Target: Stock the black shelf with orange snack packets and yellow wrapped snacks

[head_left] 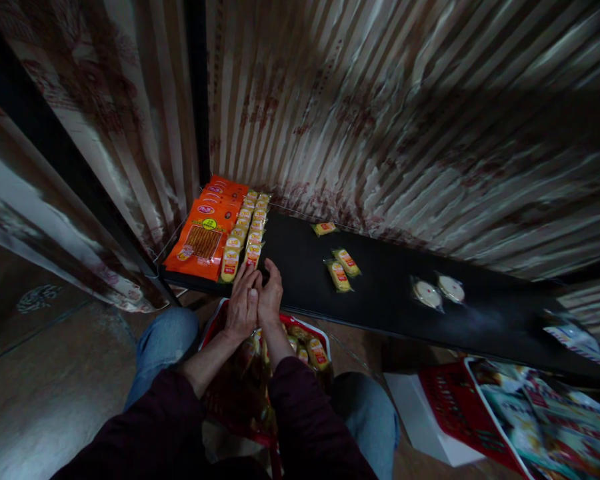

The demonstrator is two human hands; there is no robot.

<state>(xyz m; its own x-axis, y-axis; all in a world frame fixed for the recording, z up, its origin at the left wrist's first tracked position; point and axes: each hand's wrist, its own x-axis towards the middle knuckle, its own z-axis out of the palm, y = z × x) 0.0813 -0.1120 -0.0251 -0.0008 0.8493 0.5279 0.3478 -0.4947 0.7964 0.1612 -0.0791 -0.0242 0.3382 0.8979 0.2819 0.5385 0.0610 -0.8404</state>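
Observation:
My left hand [243,308] reaches over the shelf's front edge, fingers stretched forward, its fingertips at the front small yellow wrapped cake [253,253] of the right-hand row. Against it, on the right, is my right hand [271,292], its fingers slightly bent and apart; no held item shows in it. The undersides of both hands are hidden. Another row of wrapped cakes [231,263] runs alongside on the left. Beyond that lie overlapping orange snack packets [200,237]. Below my forearms, between my knees, stands a red basket [325,337] holding more wrapped cakes [317,353].
Three loose wrapped cakes [337,275] lie mid-shelf on the black shelf [290,247]. Farther right are two round white packaged items [427,294] and a blue-white packet [575,337]. A second red basket [467,407] with bags sits beside a white box [425,417]. Patterned curtain [355,120] hangs behind.

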